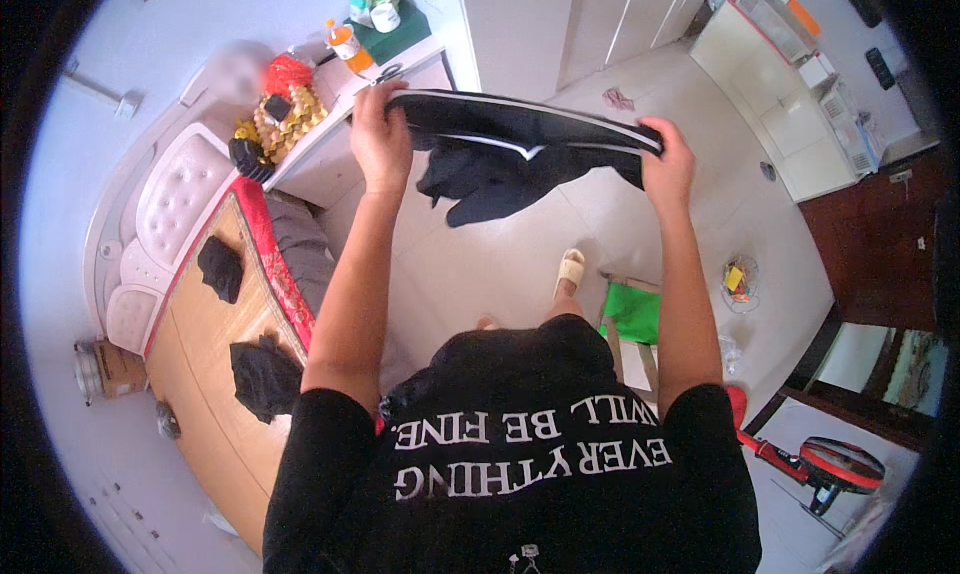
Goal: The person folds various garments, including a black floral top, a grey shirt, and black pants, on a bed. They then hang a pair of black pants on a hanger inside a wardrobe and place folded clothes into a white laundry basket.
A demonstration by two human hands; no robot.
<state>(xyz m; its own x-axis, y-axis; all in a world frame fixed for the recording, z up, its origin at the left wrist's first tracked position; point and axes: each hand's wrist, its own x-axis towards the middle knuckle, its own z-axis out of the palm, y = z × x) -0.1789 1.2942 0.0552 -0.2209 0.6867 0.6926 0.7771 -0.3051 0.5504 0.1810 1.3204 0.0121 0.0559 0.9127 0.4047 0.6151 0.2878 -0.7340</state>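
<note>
A black garment with white trim [517, 173] hangs stretched between my two hands, out in front of me above the tiled floor. My left hand [384, 135] is closed on one end of its upper edge, and my right hand [667, 165] grips the other end. The lower part of the cloth droops in loose folds, mostly nearer my left hand. Two crumpled black cloths lie apart on the bed to the left, a smaller one [220, 269] near the headboard and a larger one [264, 377] beside my left arm.
A bed mat [187, 334] with a red border lies left. Beyond my left hand are scissors [390, 71] and an orange drink bottle [349, 45] on a cabinet. A green folding stool [631, 311] stands near my right forearm, a wire basket [740, 281] farther right, a red-and-black fan [840, 465] lower right.
</note>
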